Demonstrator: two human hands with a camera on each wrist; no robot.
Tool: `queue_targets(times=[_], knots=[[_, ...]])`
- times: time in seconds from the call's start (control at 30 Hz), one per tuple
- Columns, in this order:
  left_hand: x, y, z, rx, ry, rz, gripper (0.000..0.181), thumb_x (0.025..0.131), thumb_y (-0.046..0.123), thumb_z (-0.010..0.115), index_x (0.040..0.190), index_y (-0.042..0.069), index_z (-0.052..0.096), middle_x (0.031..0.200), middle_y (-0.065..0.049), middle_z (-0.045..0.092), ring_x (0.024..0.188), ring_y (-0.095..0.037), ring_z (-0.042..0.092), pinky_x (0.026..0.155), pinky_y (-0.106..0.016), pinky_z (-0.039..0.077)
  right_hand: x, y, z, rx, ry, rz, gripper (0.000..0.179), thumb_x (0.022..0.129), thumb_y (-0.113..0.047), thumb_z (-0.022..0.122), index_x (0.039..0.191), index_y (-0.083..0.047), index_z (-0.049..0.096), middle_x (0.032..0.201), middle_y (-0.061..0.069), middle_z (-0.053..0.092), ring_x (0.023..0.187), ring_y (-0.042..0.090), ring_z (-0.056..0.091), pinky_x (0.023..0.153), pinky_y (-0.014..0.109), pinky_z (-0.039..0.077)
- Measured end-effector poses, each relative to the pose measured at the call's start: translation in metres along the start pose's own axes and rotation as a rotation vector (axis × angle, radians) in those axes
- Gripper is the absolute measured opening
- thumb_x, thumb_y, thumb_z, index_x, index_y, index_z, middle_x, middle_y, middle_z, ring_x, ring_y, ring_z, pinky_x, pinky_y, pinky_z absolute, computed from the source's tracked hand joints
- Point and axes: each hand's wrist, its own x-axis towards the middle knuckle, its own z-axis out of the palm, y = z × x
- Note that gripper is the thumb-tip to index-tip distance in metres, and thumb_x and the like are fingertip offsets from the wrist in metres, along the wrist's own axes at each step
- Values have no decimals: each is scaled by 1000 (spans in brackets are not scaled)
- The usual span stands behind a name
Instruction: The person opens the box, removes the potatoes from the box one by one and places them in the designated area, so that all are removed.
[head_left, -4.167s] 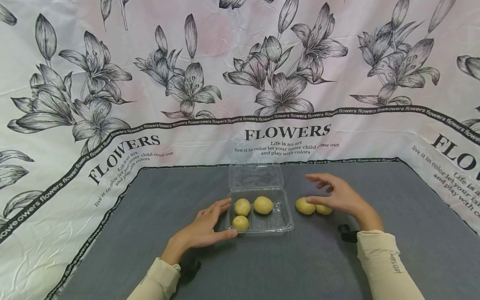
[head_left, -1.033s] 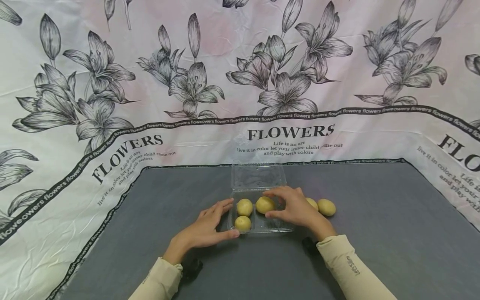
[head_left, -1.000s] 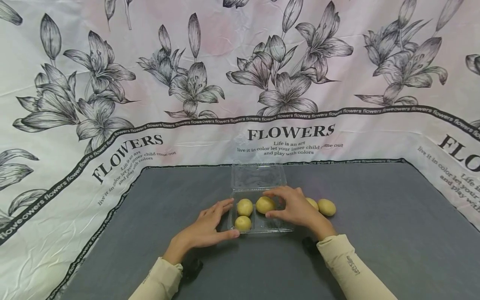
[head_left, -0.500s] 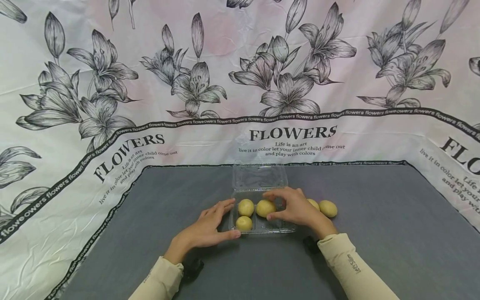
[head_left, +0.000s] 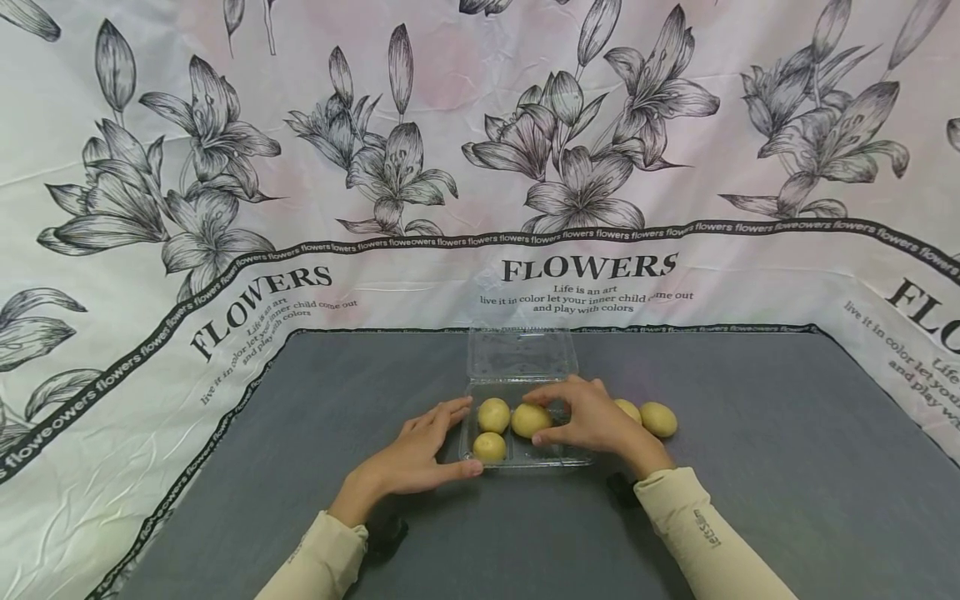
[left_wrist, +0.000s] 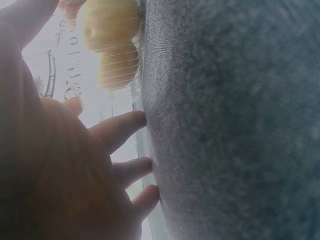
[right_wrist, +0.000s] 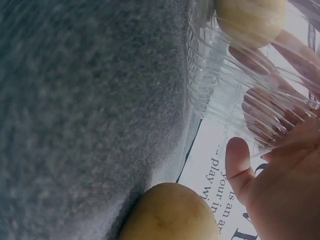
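Observation:
A clear plastic clamshell box (head_left: 532,456) stands at mid-table, its lid (head_left: 521,354) tipped back. Two yellow potatoes (head_left: 493,415) sit in its left part, one behind the other. My right hand (head_left: 596,421) reaches over the box's right side and pinches a third potato (head_left: 529,422) between thumb and fingers, inside the box. Spread along the left side, my left hand (head_left: 416,454) has its fingertips at the wall and its thumb by the front left corner. In the left wrist view three of its fingertips (left_wrist: 135,119) come down at the table surface.
Two more potatoes (head_left: 659,419) lie on the grey tabletop (head_left: 750,417) right of the box, one partly behind my right hand. A flower-printed cloth (head_left: 420,283) hangs behind the table and along its sides.
My right hand has moved left from above the loose potatoes to the box and taken hold of the potato there. That potato has shifted slightly toward me. My left hand stays put.

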Motion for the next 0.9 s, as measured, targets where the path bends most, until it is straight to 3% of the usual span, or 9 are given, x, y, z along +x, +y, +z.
queue_targets(times=[0.2, 0.37, 0.47, 0.53, 0.63, 0.77, 0.9], knots=[[0, 0, 0, -4, -4, -6, 95, 92, 67, 61, 164, 28, 15, 168, 2, 30, 157, -29, 22, 123, -61, 14, 2, 1, 3, 8, -21, -15, 52, 80, -37, 87, 127, -19, 73, 123, -4, 75, 84, 18, 54, 83, 43, 27], [0, 1, -1, -9, -6, -7, 95, 92, 67, 61, 164, 28, 15, 168, 3, 30, 157, -27, 24, 123, -61, 13, 3, 1, 3, 21, -19, -8, 51, 82, -35, 86, 128, -18, 73, 125, -2, 74, 112, 32, 63, 104, 64, 27], [-1, 1, -1, -11, -8, -7, 95, 91, 67, 62, 164, 29, 15, 168, 3, 30, 157, -26, 24, 123, -60, 13, 3, 0, 3, 20, -22, -12, 51, 83, -35, 85, 130, -17, 72, 126, -1, 74, 114, 32, 65, 110, 72, 21], [-1, 1, -2, -12, -8, -6, 94, 92, 67, 62, 164, 29, 15, 168, 3, 30, 157, -25, 25, 123, -60, 13, 3, 0, 3, 12, -25, -16, 53, 83, -35, 84, 131, -17, 71, 125, -1, 74, 102, 26, 67, 107, 69, 26], [-1, 0, -1, -11, -10, -7, 94, 92, 68, 61, 164, 29, 14, 168, 3, 29, 157, -25, 25, 123, -60, 13, 3, -1, 3, -5, -27, -22, 54, 83, -36, 84, 132, -17, 70, 125, -1, 74, 86, 17, 64, 92, 53, 35], [0, 0, -1, -10, -11, -10, 95, 91, 68, 61, 164, 29, 14, 168, 3, 29, 157, -26, 24, 123, -60, 13, 4, -1, 4, -19, -25, -24, 55, 83, -39, 84, 132, -19, 70, 123, -1, 75, 79, 13, 61, 78, 38, 27], [0, 1, -1, -9, -13, -10, 95, 91, 68, 61, 164, 29, 14, 168, 3, 29, 157, -26, 24, 123, -61, 13, 4, -1, 4, -23, -26, -21, 55, 83, -40, 84, 132, -20, 70, 122, -2, 75, 76, 5, 59, 78, 37, 26]])
